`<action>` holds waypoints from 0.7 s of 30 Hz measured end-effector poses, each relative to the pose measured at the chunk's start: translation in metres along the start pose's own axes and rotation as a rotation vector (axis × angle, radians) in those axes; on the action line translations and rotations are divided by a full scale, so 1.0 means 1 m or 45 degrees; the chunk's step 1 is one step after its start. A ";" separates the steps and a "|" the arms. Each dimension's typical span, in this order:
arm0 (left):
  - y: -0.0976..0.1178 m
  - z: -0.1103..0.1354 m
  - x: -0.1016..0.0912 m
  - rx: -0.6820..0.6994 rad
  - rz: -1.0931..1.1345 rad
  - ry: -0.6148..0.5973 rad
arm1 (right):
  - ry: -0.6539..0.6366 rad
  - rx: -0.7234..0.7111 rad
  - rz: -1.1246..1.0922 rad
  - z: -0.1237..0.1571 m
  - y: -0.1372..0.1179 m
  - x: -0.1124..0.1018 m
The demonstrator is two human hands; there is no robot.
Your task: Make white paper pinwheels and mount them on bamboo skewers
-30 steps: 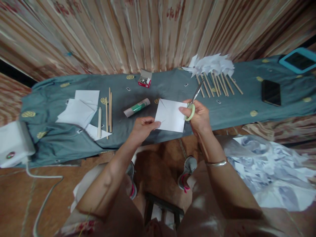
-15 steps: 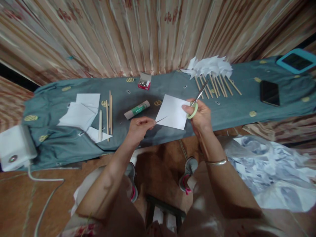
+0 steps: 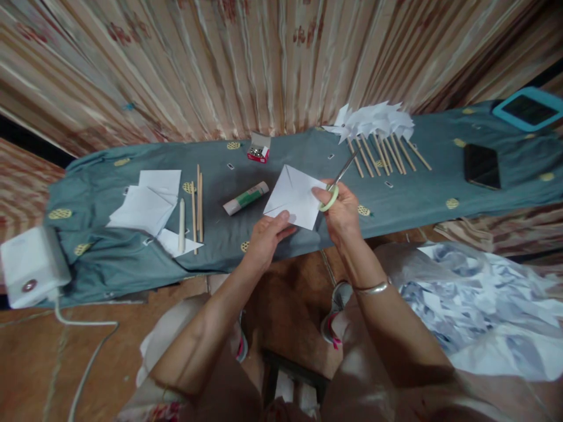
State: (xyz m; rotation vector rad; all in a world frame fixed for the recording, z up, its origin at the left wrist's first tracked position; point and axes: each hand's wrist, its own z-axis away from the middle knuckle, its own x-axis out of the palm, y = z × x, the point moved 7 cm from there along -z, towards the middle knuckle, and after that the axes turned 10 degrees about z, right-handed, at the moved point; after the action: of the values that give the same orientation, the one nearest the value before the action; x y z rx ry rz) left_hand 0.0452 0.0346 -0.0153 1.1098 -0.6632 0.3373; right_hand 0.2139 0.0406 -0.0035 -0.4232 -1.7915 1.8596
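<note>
A white paper square (image 3: 294, 193) with slits running in from two corners is held between my hands above the cloth. My left hand (image 3: 266, 234) pinches its lower edge, thumb on top. My right hand (image 3: 342, 211) grips the right edge under its thumb and also keeps the scissors (image 3: 342, 174), whose pale green handles circle the fingers. The blades point up and away, off the paper. Just left of the square lies a glue stick (image 3: 245, 198) with a green label. Beyond it stands an open red box of small metal pins (image 3: 258, 149).
Paper sheets (image 3: 143, 208), a white candle-like stick (image 3: 182, 225) and wooden sticks (image 3: 200, 205) lie left. Paper pinwheels (image 3: 378, 123) on sticks, a phone (image 3: 482, 166) and a blue-framed tablet (image 3: 530, 109) are right. A white device (image 3: 35, 266) sits far left; a bag of scraps (image 3: 475, 305) lies lower right.
My left hand has gone from the paper's left corner to its lower edge. The paper has shifted left and turned, and the scissors have moved left with my right hand.
</note>
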 end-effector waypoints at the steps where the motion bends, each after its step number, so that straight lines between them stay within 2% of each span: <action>1: -0.003 0.001 0.002 -0.020 0.038 0.002 | -0.017 0.010 0.014 0.003 0.001 0.005; 6: -0.001 0.002 0.003 -0.001 0.188 0.111 | -0.073 0.051 0.068 0.012 0.005 0.019; 13: 0.017 -0.006 -0.011 0.074 0.244 0.167 | -0.243 0.048 0.125 0.018 0.006 0.024; 16: 0.029 -0.008 -0.019 0.111 0.255 0.195 | -0.437 0.090 0.200 0.030 0.006 0.026; 21: 0.041 -0.009 -0.029 0.118 0.213 0.228 | -0.956 0.189 0.316 0.069 0.009 0.034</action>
State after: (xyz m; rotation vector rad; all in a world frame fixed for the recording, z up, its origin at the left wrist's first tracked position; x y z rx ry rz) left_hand 0.0036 0.0622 -0.0074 1.0994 -0.5871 0.6092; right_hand 0.1463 0.0033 -0.0028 0.1517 -2.0947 2.5334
